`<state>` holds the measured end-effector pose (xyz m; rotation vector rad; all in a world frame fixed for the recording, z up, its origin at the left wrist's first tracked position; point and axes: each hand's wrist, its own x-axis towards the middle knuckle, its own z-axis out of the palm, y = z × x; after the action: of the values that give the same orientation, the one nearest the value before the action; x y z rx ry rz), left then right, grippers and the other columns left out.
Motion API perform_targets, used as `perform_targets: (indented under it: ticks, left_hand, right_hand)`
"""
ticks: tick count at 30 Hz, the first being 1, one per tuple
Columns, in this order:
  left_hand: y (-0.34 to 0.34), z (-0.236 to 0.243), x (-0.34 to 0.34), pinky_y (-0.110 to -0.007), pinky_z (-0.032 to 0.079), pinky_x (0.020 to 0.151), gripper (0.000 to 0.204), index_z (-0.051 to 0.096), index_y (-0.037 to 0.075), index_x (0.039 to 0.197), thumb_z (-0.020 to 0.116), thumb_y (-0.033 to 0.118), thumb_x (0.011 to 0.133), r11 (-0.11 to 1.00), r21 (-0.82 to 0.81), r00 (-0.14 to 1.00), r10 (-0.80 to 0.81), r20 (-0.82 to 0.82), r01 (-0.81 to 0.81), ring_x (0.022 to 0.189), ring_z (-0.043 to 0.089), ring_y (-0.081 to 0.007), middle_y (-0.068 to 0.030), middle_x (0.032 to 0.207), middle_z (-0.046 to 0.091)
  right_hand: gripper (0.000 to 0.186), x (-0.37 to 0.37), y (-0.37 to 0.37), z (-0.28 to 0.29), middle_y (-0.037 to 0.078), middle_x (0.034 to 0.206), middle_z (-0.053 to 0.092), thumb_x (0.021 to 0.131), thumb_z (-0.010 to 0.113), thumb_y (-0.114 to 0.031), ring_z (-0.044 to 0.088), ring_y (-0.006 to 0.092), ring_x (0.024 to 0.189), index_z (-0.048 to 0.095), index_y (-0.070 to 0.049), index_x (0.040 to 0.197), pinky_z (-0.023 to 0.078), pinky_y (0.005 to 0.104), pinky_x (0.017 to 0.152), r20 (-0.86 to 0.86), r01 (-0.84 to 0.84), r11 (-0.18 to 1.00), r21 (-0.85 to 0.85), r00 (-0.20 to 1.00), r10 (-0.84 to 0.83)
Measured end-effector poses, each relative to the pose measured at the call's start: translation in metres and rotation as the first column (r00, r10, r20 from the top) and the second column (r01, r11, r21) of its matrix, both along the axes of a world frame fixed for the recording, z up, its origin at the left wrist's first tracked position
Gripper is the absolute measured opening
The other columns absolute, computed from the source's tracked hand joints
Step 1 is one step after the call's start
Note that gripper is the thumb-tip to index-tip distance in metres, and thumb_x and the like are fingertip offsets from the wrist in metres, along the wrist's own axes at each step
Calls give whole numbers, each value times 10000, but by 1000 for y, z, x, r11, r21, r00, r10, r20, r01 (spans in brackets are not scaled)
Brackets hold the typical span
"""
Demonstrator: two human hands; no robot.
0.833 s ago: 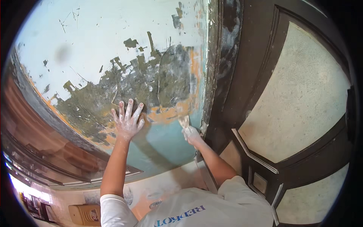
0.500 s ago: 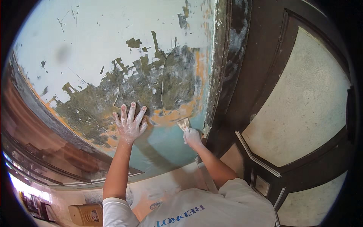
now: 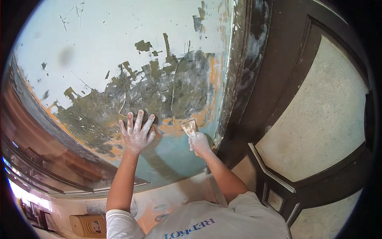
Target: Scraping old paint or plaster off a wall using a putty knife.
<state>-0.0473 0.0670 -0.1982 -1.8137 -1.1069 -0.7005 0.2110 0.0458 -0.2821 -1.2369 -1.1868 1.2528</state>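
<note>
In front of me is a wall (image 3: 135, 93) with patchy layers: white on top, scraped grey-olive in the middle, orange streaks and a blue-green band lower down. My left hand (image 3: 137, 133), dusted white, lies flat on it with fingers spread, at the lower border of the grey area. My right hand (image 3: 199, 143), also dusty, is closed round a scraper (image 3: 189, 125) with a flat, wide blade. The blade meets the orange streak just above the blue-green band. A long crack (image 3: 174, 87) runs down the grey patch towards the blade.
Right of the wall stands a dark wooden door (image 3: 278, 99) with pale panels, its worn frame (image 3: 238, 67) close to my right hand. Reddish-brown glossy woodwork (image 3: 51, 143) curves along the left. At lower left is a tan plastic object (image 3: 89, 226).
My right hand and the scraper have shifted slightly left and up along the orange streak, and the blade shows broader. My left hand stays on the same spot.
</note>
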Motion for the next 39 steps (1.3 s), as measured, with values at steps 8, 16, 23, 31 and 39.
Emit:
perform_targets:
  ticks: [8,16,23,31,39]
  left_hand:
    - [1,0,1,-593,-18,1121,535,522,388,1317,585,427,787,999,-17,1000,-30,2,30,1445,100,-326,-31,1521,296]
    - [3,4,5,-589,-4,1127,540,546,381,1295,603,421,760,998,38,999,-41,-15,41,1445,99,-323,-35,1521,294]
    - [0,2,-1,-589,-3,1127,529,554,383,1286,604,418,761,999,24,999,-25,-22,26,1444,107,-323,-37,1515,308]
    - [1,1,1,-584,-2,1128,504,564,376,1272,595,403,770,998,47,999,-39,-6,39,1444,114,-320,-33,1504,325]
    - [0,2,0,-627,41,1104,520,575,325,1277,604,416,765,999,35,999,-24,-33,25,1432,135,-354,-77,1500,329]
  right_hand:
    - [475,5,2,-2,49,521,500,977,428,-362,515,167,437,538,-40,646,407,296,436,136,64,998,-28,989,-60]
    - [498,22,-2,-29,37,512,463,979,411,-407,473,151,431,517,-57,642,370,306,439,-25,163,984,-77,986,-166]
    - [524,33,13,65,51,495,475,970,405,-432,462,160,415,515,-50,628,354,300,422,-177,194,974,114,969,-172]
    - [552,47,11,79,51,501,473,974,375,-456,475,161,402,512,-53,622,381,310,414,-123,202,972,119,975,-188]
    - [609,50,3,54,74,484,488,967,350,-484,502,185,411,509,-44,576,390,319,438,-26,138,990,26,990,-137]
